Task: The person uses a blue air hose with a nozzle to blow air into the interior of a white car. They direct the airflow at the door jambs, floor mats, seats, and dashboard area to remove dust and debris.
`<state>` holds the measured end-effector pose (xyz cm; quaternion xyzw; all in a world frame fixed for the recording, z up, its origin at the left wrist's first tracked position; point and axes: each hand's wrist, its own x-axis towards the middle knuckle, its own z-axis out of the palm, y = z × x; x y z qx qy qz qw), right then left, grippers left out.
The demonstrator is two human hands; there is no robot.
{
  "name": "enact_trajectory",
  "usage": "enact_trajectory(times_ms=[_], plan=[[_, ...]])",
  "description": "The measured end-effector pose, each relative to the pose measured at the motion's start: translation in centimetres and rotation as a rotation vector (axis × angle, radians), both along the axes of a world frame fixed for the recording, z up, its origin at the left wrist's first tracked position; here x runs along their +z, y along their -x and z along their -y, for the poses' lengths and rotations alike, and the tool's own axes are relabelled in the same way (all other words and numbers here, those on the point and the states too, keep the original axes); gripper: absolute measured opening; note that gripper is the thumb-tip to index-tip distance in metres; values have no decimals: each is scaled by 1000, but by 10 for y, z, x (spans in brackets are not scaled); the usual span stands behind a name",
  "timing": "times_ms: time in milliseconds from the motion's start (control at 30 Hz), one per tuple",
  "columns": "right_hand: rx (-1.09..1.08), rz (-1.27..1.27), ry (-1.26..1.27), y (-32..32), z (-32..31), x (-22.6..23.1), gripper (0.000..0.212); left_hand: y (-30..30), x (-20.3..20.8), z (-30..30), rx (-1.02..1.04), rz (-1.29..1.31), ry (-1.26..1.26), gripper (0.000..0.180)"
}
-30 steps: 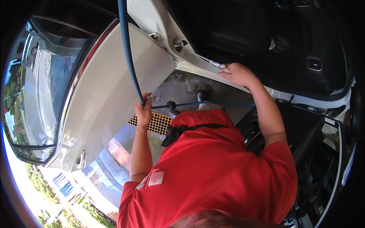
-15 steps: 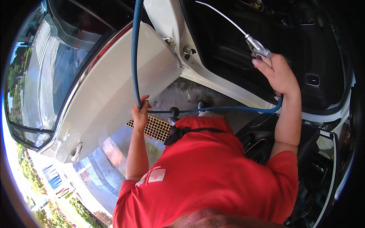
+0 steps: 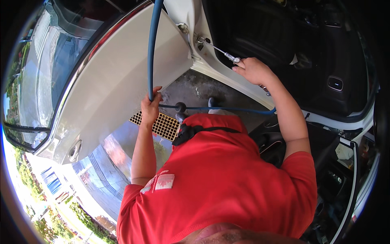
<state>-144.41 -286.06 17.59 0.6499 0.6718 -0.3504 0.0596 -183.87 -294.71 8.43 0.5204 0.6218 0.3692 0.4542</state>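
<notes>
My right hand (image 3: 255, 70) is closed round the handle of an air blow gun (image 3: 232, 57), a silver tool with a long thin nozzle. Its tip reaches the metal door latch striker (image 3: 200, 40) on the white car's door pillar; whether it touches cannot be made out. A blue air hose (image 3: 153, 53) comes down from the top edge into my left hand (image 3: 150, 106), which is wrapped round it. From there the hose crosses low in front of my body, past a round black ball (image 3: 180, 107), toward the gun. The gun's grip is mostly hidden by my fingers.
A white car door (image 3: 118, 73) stands open on the left. The dark car interior (image 3: 260, 28) is at upper right, above the white sill (image 3: 227, 81). A black door panel (image 3: 268, 152) lies at right. By my feet is a yellow floor grating (image 3: 163, 127).
My right hand has brought the blow gun left and down, from over the dark interior to the door pillar's striker. My left hand still grips the hose, slightly higher in view.
</notes>
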Motion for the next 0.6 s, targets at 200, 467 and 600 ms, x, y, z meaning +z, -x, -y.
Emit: enact_trajectory(times_ms=[200,467,600], plan=[[35,64,53,26,-7,-109,47,1,2,2,-26,-71,-15,25],[34,98,73,48,-14,-229,52,-3,-2,10,-9,-115,-10,26],[163,152,101,37,-15,-317,50,-7,-5,8,-28,-96,-14,26]])
